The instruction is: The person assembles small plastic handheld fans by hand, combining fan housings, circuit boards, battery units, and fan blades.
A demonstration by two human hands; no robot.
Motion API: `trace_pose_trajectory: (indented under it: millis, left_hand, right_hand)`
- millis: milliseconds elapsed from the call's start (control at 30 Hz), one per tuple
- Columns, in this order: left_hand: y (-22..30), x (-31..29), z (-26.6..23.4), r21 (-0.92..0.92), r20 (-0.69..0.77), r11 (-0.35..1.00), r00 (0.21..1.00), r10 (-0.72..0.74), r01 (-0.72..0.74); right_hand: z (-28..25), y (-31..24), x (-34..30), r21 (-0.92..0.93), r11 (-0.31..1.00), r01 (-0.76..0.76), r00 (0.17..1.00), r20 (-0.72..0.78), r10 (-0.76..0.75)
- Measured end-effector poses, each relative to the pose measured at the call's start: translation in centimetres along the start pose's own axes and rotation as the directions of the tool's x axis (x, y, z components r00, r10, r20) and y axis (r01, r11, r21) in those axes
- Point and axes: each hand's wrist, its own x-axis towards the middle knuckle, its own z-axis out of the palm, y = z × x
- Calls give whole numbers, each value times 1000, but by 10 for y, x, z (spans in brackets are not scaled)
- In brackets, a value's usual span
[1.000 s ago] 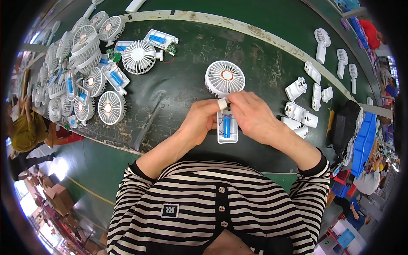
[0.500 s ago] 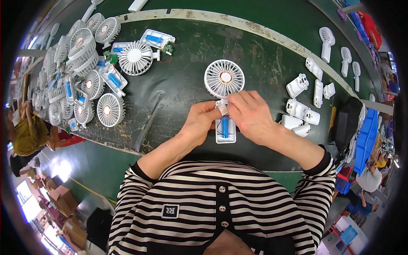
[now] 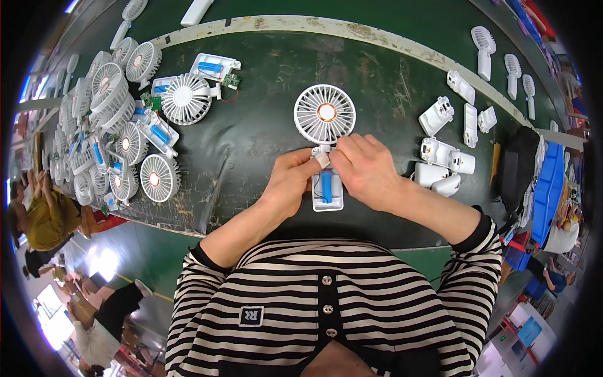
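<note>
A white handheld fan (image 3: 325,114) lies face up on the dark table in front of me, its round grille pointing away from my body. Its handle shell (image 3: 337,204) is open, with a blue cylindrical battery (image 3: 326,187) and a thin dark wire inside. My left hand (image 3: 290,182) is closed round the upper handle, thumb against a small white piece (image 3: 323,160) at the neck. From the other side, my right hand (image 3: 369,171) pinches the fan at the same neck joint. The fingers hide most of that joint.
A heap of white fans (image 3: 129,143) with opened handles, batteries and green boards covers the table's left side. At right lie loose white handle shells (image 3: 438,151) and a black bag (image 3: 520,166). More fans (image 3: 483,50) stand beyond the pale edge strip (image 3: 301,24). Several people are around.
My view has shifted slightly, so the fan and the heap sit a little further left in it. Both hands stay closed at the fan's neck, with only slight finger movement.
</note>
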Motion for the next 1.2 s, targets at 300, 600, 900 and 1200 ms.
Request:
trace_pose_trajectory:
  millis: [300,600,900,1200]
  left_hand:
    - [-2,7,-3,-50,48,998,998,-42,45]
    - [13,12,-8,5,175,996,980,-91,91]
    - [-5,10,-5,110,33,992,998,52,-56]
    - [-3,1,1,28,-77,996,993,87,-85]
  right_hand:
    - [3,7,-6,88,996,-20,1000,-10,21]
    - [-3,7,-5,114,993,-9,997,-70,17]
    - [2,-3,-16,60,998,-35,991,-126,43]
    - [-8,8,-23,14,976,-219,968,-120,219]
